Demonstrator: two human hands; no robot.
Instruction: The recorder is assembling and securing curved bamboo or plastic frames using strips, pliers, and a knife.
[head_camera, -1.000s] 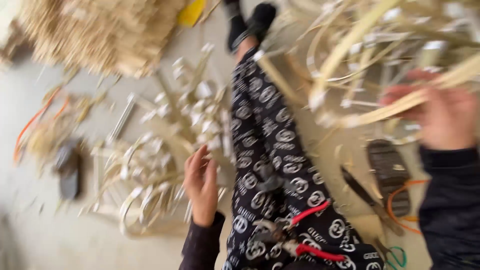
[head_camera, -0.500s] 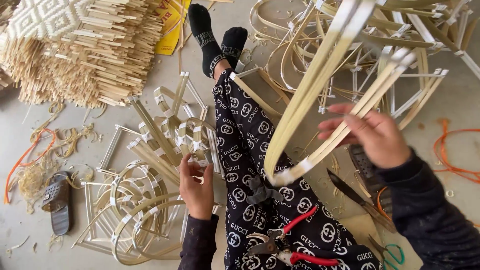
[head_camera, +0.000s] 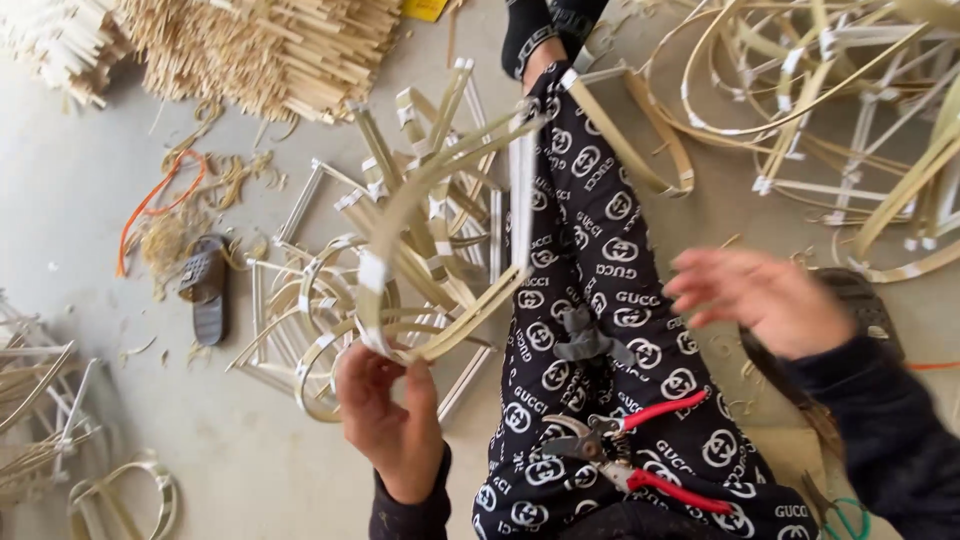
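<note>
Left hand pinching bent bamboo frame; right hand open, blurred.

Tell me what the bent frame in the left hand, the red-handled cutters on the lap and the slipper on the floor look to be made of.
Bent frame held by the left hand: thin split bamboo or cane by the look, pale, matte, bent in curves, joints wrapped in white tape.
Cutters: dull grey metal jaws, glossy red grips, probably plastic.
Slipper: dark rubber or foam, likely; too small to tell.

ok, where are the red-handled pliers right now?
Head view, bottom centre: the red-handled pliers lie on the person's patterned trouser leg, between the left hand and right hand.
</note>
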